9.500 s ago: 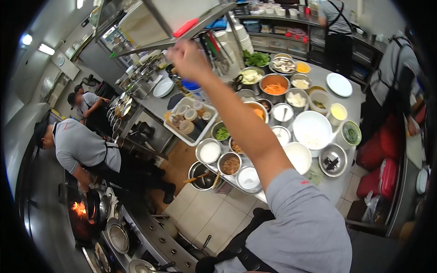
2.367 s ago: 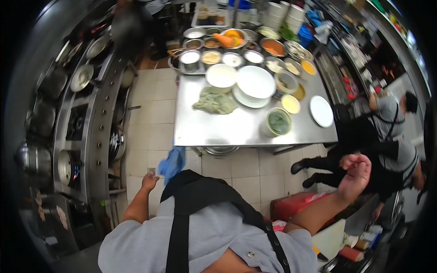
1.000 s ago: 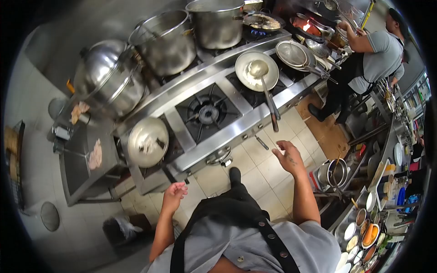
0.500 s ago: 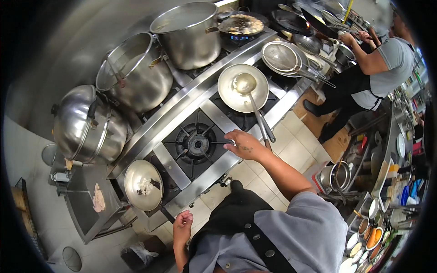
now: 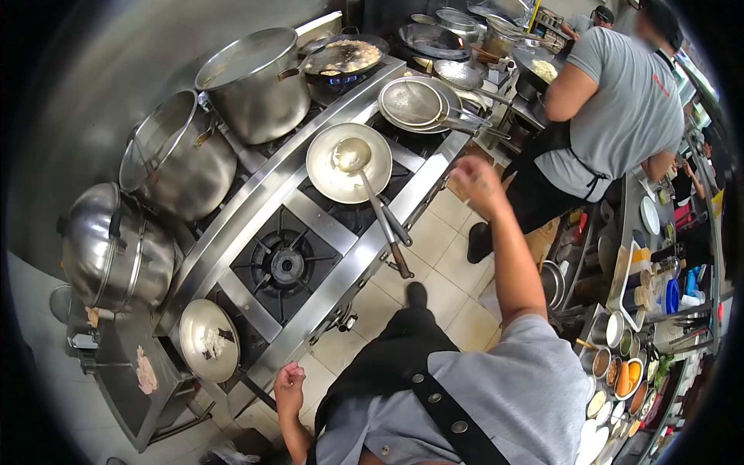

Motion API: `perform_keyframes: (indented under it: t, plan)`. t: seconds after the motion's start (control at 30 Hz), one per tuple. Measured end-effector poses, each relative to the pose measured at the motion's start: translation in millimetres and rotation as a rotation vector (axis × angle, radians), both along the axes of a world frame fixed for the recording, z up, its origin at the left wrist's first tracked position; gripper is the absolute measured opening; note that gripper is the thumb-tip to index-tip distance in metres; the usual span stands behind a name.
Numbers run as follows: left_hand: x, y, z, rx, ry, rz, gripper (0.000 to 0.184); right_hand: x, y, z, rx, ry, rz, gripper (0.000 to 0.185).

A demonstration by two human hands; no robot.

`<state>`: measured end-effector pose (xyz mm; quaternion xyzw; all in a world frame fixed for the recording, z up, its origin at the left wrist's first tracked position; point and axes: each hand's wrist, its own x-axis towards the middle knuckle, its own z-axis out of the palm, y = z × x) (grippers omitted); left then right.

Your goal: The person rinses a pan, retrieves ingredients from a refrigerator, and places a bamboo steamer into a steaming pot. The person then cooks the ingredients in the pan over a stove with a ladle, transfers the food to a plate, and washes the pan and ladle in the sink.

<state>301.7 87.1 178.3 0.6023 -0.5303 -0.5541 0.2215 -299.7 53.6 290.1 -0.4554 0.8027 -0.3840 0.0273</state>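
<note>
My left hand (image 5: 289, 386) hangs beside the stove's front edge, fingers curled loosely with nothing visible in them. Near it is the handle of a frying pan (image 5: 198, 350), which holds some white and dark bits. Stretched out past the front edge, my right hand (image 5: 479, 187) is smeared by motion, and its grip is unclear. To its left, a light-coloured pan (image 5: 320, 172) sits on a burner. A ladle (image 5: 353, 155) rests in that pan, its handle sticking out over the edge. Between the two pans is a bare burner (image 5: 287, 265).
Large steel pots (image 5: 260, 97) line the back. A dark pan of frying food (image 5: 346, 56) stands over a blue flame. Strainers (image 5: 412, 103) are stacked at the right burner. A co-worker (image 5: 624, 108) stands close on the right. Ingredient containers (image 5: 629, 377) fill the counter.
My right hand has moved away from the bare burner, out to the right beyond the stove edge. The view has shifted right. The co-worker has turned and stands nearer.
</note>
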Motion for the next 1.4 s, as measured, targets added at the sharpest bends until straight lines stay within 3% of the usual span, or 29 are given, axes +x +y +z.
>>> perform_keyframes:
  t: [0.1,0.17,0.27,0.37,0.47,0.53,0.67,0.8,0.97,1.0,1.1,1.17,1.2,1.23,1.27,1.3,1.33,1.37,1.4]
  plan:
    - [-34.9,-3.3,-11.6,0.078,-0.010,-0.002,0.030,-126.2,-12.0,-17.3,0.044,0.259,-0.270,0.038]
    - [-82.7,-14.0,-6.4,0.168,-0.057,0.006,0.030,-199.6,-27.4,-33.2,0.244,0.278,-0.492,0.049]
    - [-161.5,-32.3,-18.9,0.270,-0.041,-0.026,0.033,-293.4,-47.1,-77.9,0.466,0.178,-0.502,0.058]
    - [-229.0,-49.2,-40.4,0.332,0.000,-0.049,0.036,-331.7,-58.8,-92.9,0.492,-0.060,-0.273,0.055]
    - [-293.7,-58.8,-51.9,0.359,0.014,-0.077,0.038,-370.7,-65.1,-117.8,0.540,0.212,0.073,0.056]
    - [-318.8,-62.5,-71.8,0.375,0.054,-0.107,0.037,-368.8,-59.9,-107.9,0.426,0.114,0.042,0.052]
    - [-356.4,-66.1,-76.6,0.506,0.167,-0.074,0.032,-389.2,-77.5,-101.0,0.565,-0.013,0.115,0.043]
    - [-362.6,-67.7,-79.8,0.517,0.148,-0.045,0.030,-343.7,-89.1,-32.3,0.721,-0.545,0.285,0.029]
    - [-345.9,-67.6,-103.0,0.415,0.189,0.046,0.033,-291.0,-78.4,-90.7,0.262,-1.204,0.194,0.019]
    - [-341.2,-64.3,-94.0,0.373,0.217,0.094,0.032,-285.3,-73.1,-88.9,0.227,-1.234,0.289,0.022]
    - [-312.7,-45.2,-82.4,0.288,0.274,0.230,0.030,-256.8,-58.4,-49.9,0.058,-1.132,0.227,0.022]
    - [-294.6,-33.9,-76.2,0.278,0.241,0.309,0.030,-260.0,-69.6,-20.6,-0.057,-1.113,0.327,0.034]
    - [-287.9,-28.4,-69.2,0.295,0.191,0.340,0.030,-263.3,-85.7,0.7,-0.039,-1.047,0.388,0.039]
    - [-284.4,-26.6,-65.2,0.312,0.141,0.371,0.030,-244.5,-98.3,43.2,-0.039,-0.968,0.280,0.041]
    - [-282.2,-28.4,-63.9,0.304,0.071,0.329,0.032,-266.2,-134.6,35.4,-0.046,-0.924,0.284,0.044]
    - [-286.0,-30.5,-64.3,0.286,0.073,0.310,0.030,-262.0,-157.3,61.9,-0.074,-0.865,0.310,0.044]
    - [-291.5,-35.3,-66.1,0.266,0.075,0.293,0.027,-274.3,-195.4,59.0,-0.049,-0.711,0.284,0.036]
    - [-298.1,-42.0,-67.3,0.243,0.077,0.276,0.025,-293.8,-252.3,43.3,-0.041,-0.355,0.282,0.032]
    - [-309.9,-49.2,-67.3,0.220,0.062,0.254,0.025,-290.4,-275.3,48.5,-0.020,-0.246,0.237,0.029]
